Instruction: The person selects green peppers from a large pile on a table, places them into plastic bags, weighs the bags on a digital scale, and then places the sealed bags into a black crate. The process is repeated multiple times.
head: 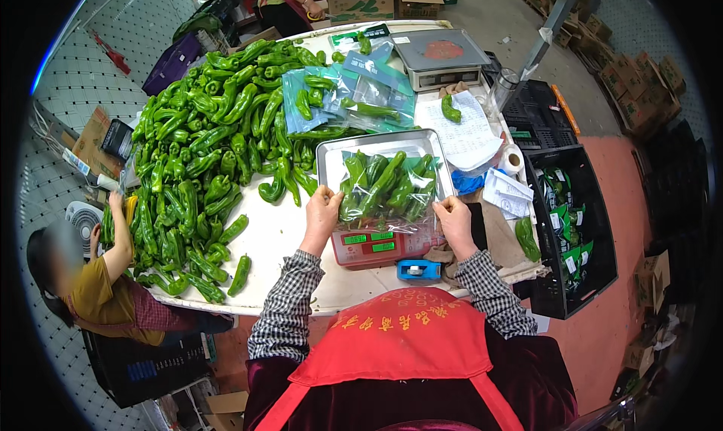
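Note:
A clear plastic bag of long green peppers (pixel 388 189) lies over the steel tray (pixel 390 140) of a red digital scale (pixel 353 254). My left hand (pixel 324 212) pinches the bag's left edge between thumb and fingers. On the opposite side, my right hand (pixel 453 221) grips the other edge. The bag's near edge overhangs the tray's front, above the lit green displays. A blue tape dispenser (pixel 418 270) sits just in front of the scale. Left of my hands rises a big heap of loose green peppers (pixel 209 126).
Flat plastic bags (pixel 373 86) and a second scale (pixel 438 55) lie beyond the tray. Written sheets (pixel 460 128) and a label roll (pixel 512 158) are at right. A black crate (pixel 599 227) holds packed bags. A co-worker (pixel 101 278) stands left; another person (pixel 288 1) is at the far side.

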